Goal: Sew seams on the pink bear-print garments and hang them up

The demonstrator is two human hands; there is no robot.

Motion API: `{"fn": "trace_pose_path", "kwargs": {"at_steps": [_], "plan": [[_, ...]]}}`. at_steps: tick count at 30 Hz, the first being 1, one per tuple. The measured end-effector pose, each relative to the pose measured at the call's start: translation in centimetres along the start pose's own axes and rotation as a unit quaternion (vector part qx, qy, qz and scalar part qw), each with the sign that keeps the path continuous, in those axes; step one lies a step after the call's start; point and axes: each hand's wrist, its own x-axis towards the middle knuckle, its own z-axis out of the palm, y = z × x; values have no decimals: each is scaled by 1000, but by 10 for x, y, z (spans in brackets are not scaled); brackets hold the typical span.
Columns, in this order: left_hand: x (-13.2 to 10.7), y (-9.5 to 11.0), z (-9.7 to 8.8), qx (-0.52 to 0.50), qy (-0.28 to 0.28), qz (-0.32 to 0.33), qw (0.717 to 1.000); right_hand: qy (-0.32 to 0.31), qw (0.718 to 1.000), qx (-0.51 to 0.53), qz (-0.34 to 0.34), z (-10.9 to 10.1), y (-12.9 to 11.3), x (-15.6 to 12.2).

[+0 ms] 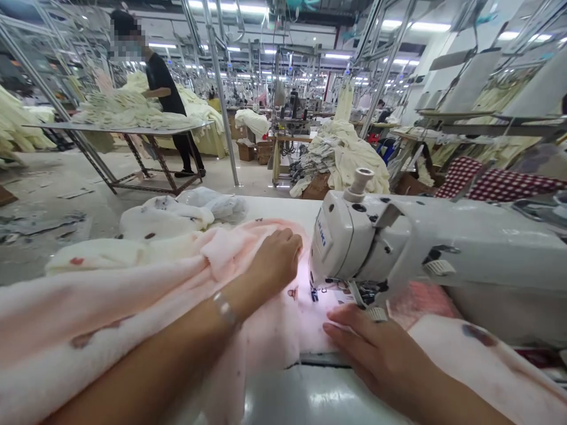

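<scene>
- Cloth (pixel 270 339): pink, across the tabletop (pixel 305 392), reaching beneath the machine (pixel 425 236).
- Left hand (pixel 277 257): curled over the cloth; fingertips hidden, pinching or not cannot be told.
- Right hand (pixel 381 348): fingers slightly spread at the cloth, near the needle area.

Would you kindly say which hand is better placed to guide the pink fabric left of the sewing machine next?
Probably the left hand: it rests on that pink fabric, while the right hand is farther right, by the sewing machine.

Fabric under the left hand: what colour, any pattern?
Pale pink fabric, with scattered brownish printed motifs. Best seen in the head view.
</scene>
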Motion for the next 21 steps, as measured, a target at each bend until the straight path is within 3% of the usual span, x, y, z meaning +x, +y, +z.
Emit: {"fn": "trace_pose_path", "kwargs": {"at_steps": [2,4,6,12,18,21], "plan": [[-37,22,-7,-28,-24,-7,999,-14,999,51,-6,0,-8,4],[-71,39,-11,-56,-86,2,995,-63,994,83,10,4,-14,7],[-92,47,-12,-43,-122,20,991,-110,989,99,30,11,-18,9],[-88,41,1,-27,-38,66,997,-110,979,161,51,18,-24,5],[-93,40,15,-6,-75,95,993,-42,979,175,90,18,-24,5],[-99,38,14,-37,-89,73,993,-31,987,143,69,21,-23,8]]}}
